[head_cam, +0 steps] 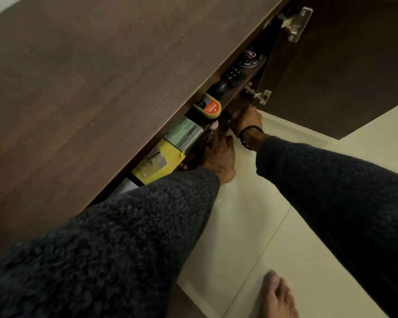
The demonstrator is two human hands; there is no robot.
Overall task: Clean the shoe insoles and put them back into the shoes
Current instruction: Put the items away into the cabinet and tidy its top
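both hands in dark wooden cabinet below shelf | left hand (218, 157) and right hand (246, 120): fingers hidden, grip can't tell | shoes, insoles not visible to me | risk: blind reach knocks yellow Kiwi polish sponge (208, 106) off shelf

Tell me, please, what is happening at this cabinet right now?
A person in dark sleeves leans over a brown cabinet with its door open, and both hands reach in under the shelf. The left hand and right hand are partly hidden, so what they hold, if anything, cannot be told. On the shelf lie a Kiwi polish, a Camlin box and a yellow pack. No shoes or insoles show.
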